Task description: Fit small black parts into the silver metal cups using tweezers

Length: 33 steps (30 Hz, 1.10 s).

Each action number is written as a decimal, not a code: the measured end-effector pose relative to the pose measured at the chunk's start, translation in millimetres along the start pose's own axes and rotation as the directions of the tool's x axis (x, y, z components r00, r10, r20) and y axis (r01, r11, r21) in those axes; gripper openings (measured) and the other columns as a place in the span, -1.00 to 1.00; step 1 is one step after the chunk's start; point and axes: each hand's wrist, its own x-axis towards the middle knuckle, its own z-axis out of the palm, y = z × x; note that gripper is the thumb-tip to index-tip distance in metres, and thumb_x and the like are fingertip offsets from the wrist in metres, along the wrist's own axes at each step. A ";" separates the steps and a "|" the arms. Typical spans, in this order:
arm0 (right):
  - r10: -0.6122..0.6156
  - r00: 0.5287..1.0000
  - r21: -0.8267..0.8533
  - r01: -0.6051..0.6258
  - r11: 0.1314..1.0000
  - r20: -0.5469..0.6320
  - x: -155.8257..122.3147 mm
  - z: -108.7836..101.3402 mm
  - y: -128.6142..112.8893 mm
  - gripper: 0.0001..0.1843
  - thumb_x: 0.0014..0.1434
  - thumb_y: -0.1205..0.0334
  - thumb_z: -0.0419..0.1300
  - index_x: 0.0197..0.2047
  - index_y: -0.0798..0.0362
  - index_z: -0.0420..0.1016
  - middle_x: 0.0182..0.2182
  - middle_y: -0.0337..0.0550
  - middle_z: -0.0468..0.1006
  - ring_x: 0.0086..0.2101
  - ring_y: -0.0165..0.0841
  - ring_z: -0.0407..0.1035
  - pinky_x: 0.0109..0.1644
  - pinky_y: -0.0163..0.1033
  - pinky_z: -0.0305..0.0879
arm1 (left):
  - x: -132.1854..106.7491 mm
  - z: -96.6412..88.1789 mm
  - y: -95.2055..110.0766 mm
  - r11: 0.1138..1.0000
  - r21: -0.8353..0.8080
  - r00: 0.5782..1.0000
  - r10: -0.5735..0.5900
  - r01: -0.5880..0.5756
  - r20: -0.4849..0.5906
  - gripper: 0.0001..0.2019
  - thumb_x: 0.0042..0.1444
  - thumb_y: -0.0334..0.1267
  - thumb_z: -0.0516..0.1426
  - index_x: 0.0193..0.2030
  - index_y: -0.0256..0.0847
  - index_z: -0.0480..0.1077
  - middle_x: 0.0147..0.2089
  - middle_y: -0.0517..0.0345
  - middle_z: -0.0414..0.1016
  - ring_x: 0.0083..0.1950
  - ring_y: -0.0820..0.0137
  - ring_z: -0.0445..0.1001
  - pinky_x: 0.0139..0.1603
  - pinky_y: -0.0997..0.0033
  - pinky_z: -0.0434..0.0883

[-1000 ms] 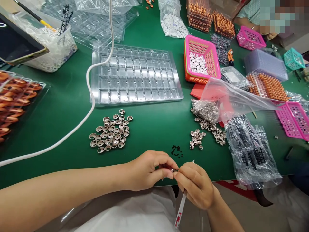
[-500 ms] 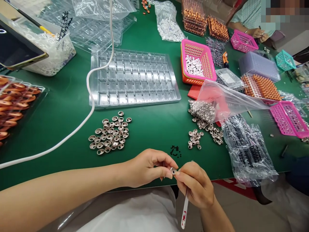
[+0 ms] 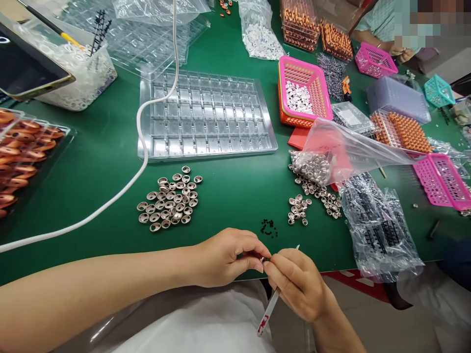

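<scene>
Near the table's front edge, my left hand (image 3: 230,257) pinches a small silvery metal cup (image 3: 264,260) between thumb and fingertips. The fingers cover most of it. From the other side, my right hand (image 3: 300,284) meets the cup with its thumb and forefinger tips. White tweezers (image 3: 270,312) with red markings lie across my right palm, gripped by the fingers, tip up past the knuckles. Just beyond the hands is a cluster of tiny black pieces (image 3: 269,228). A pile of silvery metal cups (image 3: 169,201) lies to the left, and smaller metal pieces (image 3: 299,210) lie to the right.
A clear compartment tray (image 3: 206,117) is crossed by a white cable (image 3: 142,127). Pink baskets (image 3: 322,83), plastic bags (image 3: 379,225) and orange parts (image 3: 25,152) surround it. Another person's hands (image 3: 401,51) are at the far right.
The metal cup has been turned between my fingertips, so its opening no longer faces me. The tweezers have swung in my right hand, their lower end moving left.
</scene>
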 end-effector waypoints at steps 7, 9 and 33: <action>0.042 0.998 0.000 -0.042 0.999 0.042 1.3 4.5 -1.0 -0.71 0.28 0.54 0.06 0.04 0.28 0.44 -0.28 0.02 0.49 -0.36 -0.32 0.22 -0.38 -0.15 0.19 | -0.5 1.7 -1.4 0.999 0.040 1.000 0.024 -0.024 0.010 -0.84 0.29 -0.40 0.14 -0.12 -0.34 0.56 -0.33 0.06 0.58 -0.32 0.44 0.51 -0.25 0.56 0.43; 0.055 0.996 -0.015 -0.054 0.998 0.064 1.6 4.1 -2.0 -0.75 0.28 0.53 0.07 0.00 0.24 0.44 -0.31 -0.01 0.48 -0.38 -0.33 0.20 -0.39 -0.16 0.15 | -0.6 2.1 -1.6 0.999 0.039 1.000 0.011 -0.012 0.021 -0.84 0.29 -0.39 0.14 -0.12 -0.33 0.56 -0.33 0.06 0.57 -0.32 0.43 0.50 -0.26 0.55 0.43; 0.450 0.657 0.284 -0.350 0.893 -0.604 -16.0 34.6 -19.2 -0.71 0.16 0.57 0.23 -0.10 0.04 0.46 -0.35 -0.18 0.51 -0.43 -0.40 0.39 -0.41 -0.23 0.35 | 5.8 4.1 11.0 0.617 -0.691 0.910 -0.386 0.376 0.151 -0.71 -0.02 -0.22 0.43 -0.21 -0.32 0.55 -0.35 0.18 0.55 -0.36 0.50 0.46 -0.30 0.46 0.43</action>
